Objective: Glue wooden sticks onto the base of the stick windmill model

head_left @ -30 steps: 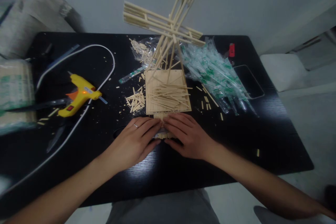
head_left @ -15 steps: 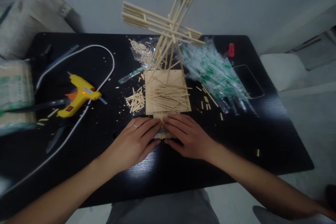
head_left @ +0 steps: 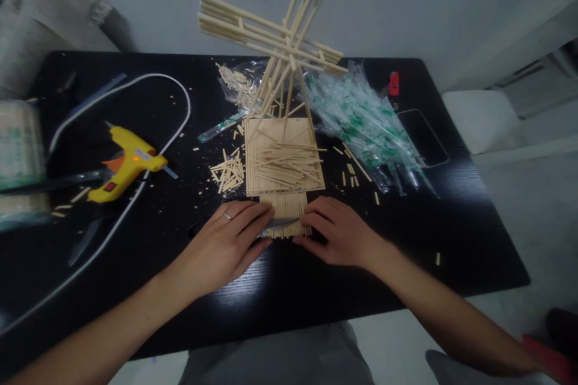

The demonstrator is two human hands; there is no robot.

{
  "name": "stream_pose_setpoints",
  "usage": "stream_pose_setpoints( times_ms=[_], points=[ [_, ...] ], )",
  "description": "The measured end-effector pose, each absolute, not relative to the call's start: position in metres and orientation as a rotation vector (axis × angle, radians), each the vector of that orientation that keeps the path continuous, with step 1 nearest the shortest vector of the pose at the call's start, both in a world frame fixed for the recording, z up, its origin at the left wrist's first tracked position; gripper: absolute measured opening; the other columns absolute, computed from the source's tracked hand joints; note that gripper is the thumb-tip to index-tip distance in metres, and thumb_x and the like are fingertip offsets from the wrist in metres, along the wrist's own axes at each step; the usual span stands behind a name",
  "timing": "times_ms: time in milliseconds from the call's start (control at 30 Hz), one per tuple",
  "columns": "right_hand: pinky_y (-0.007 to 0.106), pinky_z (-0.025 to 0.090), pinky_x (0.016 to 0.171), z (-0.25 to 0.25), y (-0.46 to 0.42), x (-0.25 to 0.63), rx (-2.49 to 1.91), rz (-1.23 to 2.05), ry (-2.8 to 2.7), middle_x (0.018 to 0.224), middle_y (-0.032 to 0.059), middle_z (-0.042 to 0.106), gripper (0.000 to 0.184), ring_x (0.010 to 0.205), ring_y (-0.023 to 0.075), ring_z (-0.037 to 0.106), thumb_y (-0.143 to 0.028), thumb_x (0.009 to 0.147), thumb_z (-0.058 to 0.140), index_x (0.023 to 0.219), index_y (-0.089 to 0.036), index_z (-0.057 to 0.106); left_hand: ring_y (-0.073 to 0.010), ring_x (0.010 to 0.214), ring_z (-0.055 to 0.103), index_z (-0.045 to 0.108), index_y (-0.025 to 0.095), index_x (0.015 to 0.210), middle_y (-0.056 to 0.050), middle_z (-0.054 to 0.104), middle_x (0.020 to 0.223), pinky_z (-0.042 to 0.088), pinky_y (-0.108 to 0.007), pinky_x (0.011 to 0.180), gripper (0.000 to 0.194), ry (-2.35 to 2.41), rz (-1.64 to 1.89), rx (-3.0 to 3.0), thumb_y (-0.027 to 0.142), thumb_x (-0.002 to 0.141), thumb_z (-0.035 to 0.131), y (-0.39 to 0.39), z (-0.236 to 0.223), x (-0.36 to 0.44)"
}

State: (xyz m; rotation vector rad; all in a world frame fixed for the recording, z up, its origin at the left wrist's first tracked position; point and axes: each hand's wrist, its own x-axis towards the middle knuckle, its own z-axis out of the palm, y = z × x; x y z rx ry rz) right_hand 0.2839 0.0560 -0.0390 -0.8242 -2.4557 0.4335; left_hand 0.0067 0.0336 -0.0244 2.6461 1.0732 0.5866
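A flat row of short wooden sticks (head_left: 283, 207) lies side by side on the table. My left hand (head_left: 237, 243) is at its left edge, fingers closed and pressed against the sticks. At the right edge my right hand (head_left: 341, 231) has its fingertips closed on the sticks too. A grey, blade-like strip (head_left: 283, 224) lies across the row, its left end under my left fingers; its kind I cannot make out. Just beyond is a square stick panel (head_left: 250, 171) with a pile of cut sticks (head_left: 286, 162) on it. Behind rises a windmill-like stick frame (head_left: 291, 51).
To the left lies a yellow glue gun (head_left: 130, 159) with a white cord (head_left: 180, 81). Cut stick pieces (head_left: 230, 171) lie beside the panel. Green-and-clear plastic wrappers (head_left: 361, 120), a phone (head_left: 424, 135) and a small red object (head_left: 394, 83) are at the right.
My right hand has slid to the right, away from my left hand, uncovering more of the stick row and the grey strip. The whole view has shifted slightly.
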Motion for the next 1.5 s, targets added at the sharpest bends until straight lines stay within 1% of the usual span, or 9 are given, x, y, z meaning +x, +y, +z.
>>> stream_pose_setpoints(
  times_ms=[133, 267, 333, 400, 467, 567, 733, 1300, 1500],
  points=[
    [0.035, 0.054, 0.073, -0.039, 0.058, 0.284, -0.805, 0.450, -2.462, 0.091, 0.0067, 0.065, 0.025, 0.082, 0.0206, 0.058, -0.042, 0.102, 0.065, 0.096, -0.018, 0.064, -0.0299, 0.120, 0.065, 0.062, 0.012, 0.139, -0.015, 0.070, 0.134, 0.055, -0.047, 0.103, 0.043, 1.067, 0.599, 2.641, 0.027, 0.099, 0.064, 0.034, -0.025, 0.007],
    [0.036, 0.056, 0.075, -0.034, 0.058, 0.286, -0.807, 0.502, -2.439, 0.094, 0.0074, 0.066, 0.028, 0.085, 0.0213, 0.060, -0.045, 0.098, 0.070, 0.100, -0.018, 0.063, -0.0298, 0.120, 0.065, 0.063, 0.013, 0.140, -0.015, 0.070, 0.134, 0.055, -0.048, 0.103, 0.043, 1.066, 0.611, 2.629, 0.027, 0.099, 0.065, 0.034, -0.025, 0.007],
    [0.037, 0.057, 0.078, -0.031, 0.058, 0.287, -0.811, 0.535, -2.439, 0.097, 0.0082, 0.066, 0.024, 0.088, 0.0220, 0.061, -0.039, 0.097, 0.071, 0.103, -0.018, 0.063, -0.0297, 0.120, 0.065, 0.062, 0.012, 0.140, -0.015, 0.070, 0.134, 0.055, -0.047, 0.103, 0.044, 1.063, 0.612, 2.627, 0.026, 0.098, 0.065, 0.034, -0.025, 0.007],
    [0.039, 0.058, 0.080, -0.029, 0.058, 0.288, -0.807, 0.573, -2.454, 0.101, 0.0095, 0.065, 0.018, 0.091, 0.0231, 0.061, -0.028, 0.094, 0.069, 0.106, -0.017, 0.062, -0.0297, 0.120, 0.065, 0.062, 0.011, 0.140, -0.015, 0.070, 0.134, 0.055, -0.047, 0.104, 0.045, 1.062, 0.608, 2.635, 0.026, 0.099, 0.065, 0.034, -0.025, 0.008],
    [0.041, 0.058, 0.082, -0.028, 0.058, 0.289, -0.793, 0.614, -2.465, 0.104, 0.0110, 0.064, 0.020, 0.094, 0.0243, 0.061, -0.020, 0.089, 0.066, 0.108, -0.016, 0.061, -0.0294, 0.120, 0.065, 0.062, 0.011, 0.140, -0.015, 0.070, 0.134, 0.055, -0.047, 0.104, 0.044, 1.064, 0.601, 2.645, 0.027, 0.099, 0.064, 0.034, -0.025, 0.008],
    [0.044, 0.059, 0.083, -0.028, 0.057, 0.289, -0.782, 0.637, -2.462, 0.105, 0.0114, 0.063, 0.025, 0.096, 0.0255, 0.060, -0.015, 0.084, 0.062, 0.108, -0.017, 0.060, -0.0292, 0.120, 0.065, 0.062, 0.012, 0.140, -0.015, 0.070, 0.134, 0.055, -0.047, 0.104, 0.043, 1.069, 0.588, 2.645, 0.027, 0.100, 0.063, 0.034, -0.024, 0.007],
    [0.044, 0.059, 0.083, -0.030, 0.057, 0.288, -0.793, 0.606, -2.454, 0.105, 0.0107, 0.063, 0.026, 0.095, 0.0252, 0.059, -0.011, 0.084, 0.059, 0.109, -0.019, 0.058, -0.0293, 0.120, 0.065, 0.061, 0.011, 0.139, -0.015, 0.070, 0.134, 0.056, -0.047, 0.103, 0.042, 1.070, 0.580, 2.653, 0.027, 0.100, 0.063, 0.033, -0.024, 0.007],
    [0.047, 0.058, 0.089, -0.031, 0.057, 0.287, -0.758, 0.617, -2.438, 0.106, 0.0123, 0.062, 0.025, 0.098, 0.0263, 0.057, -0.013, 0.085, 0.062, 0.109, -0.017, 0.059, -0.0289, 0.121, 0.066, 0.061, 0.015, 0.141, -0.013, 0.070, 0.134, 0.056, -0.047, 0.104, 0.042, 1.076, 0.593, 2.634, 0.027, 0.101, 0.062, 0.034, -0.024, 0.008],
    [0.047, 0.059, 0.087, -0.030, 0.058, 0.286, -0.772, 0.594, -2.440, 0.106, 0.0124, 0.062, 0.022, 0.098, 0.0260, 0.058, -0.016, 0.088, 0.062, 0.110, -0.017, 0.059, -0.0294, 0.121, 0.065, 0.061, 0.013, 0.140, -0.015, 0.069, 0.135, 0.056, -0.048, 0.103, 0.043, 1.073, 0.579, 2.643, 0.027, 0.100, 0.063, 0.034, -0.024, 0.007]
  ],
)
